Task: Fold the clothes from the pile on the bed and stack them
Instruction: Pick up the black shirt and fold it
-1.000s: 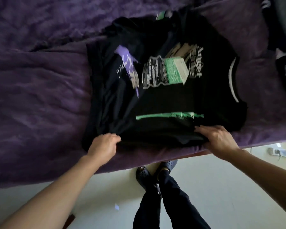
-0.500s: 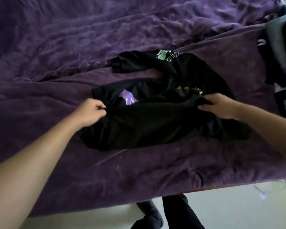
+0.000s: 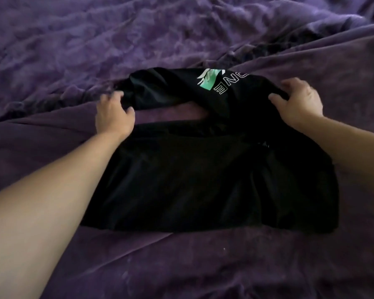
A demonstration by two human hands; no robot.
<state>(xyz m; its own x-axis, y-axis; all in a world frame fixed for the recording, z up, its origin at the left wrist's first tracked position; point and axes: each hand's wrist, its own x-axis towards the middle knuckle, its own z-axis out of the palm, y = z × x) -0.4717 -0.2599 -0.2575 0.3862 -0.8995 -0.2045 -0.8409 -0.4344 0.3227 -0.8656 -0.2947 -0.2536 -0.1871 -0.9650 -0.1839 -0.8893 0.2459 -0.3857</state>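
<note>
A black T-shirt (image 3: 203, 180) lies on the purple bed cover (image 3: 52, 61), its near side folded over so the plain back faces up. At its far edge a strip with a green and white print (image 3: 209, 83) shows. My left hand (image 3: 113, 114) grips the far left end of the shirt. My right hand (image 3: 298, 102) grips the far right end, thumb under the cloth. Between the two hands a gap in the shirt shows purple cover.
The rumpled purple cover fills the whole view, with a raised ridge of folds running from the left towards the upper right behind the shirt. No other clothes are in view.
Both hands carried the shirt's near edge away from me, across the front print, to the far side. The view moved forward; the floor, my legs and the dark clothes at right are out of view.
</note>
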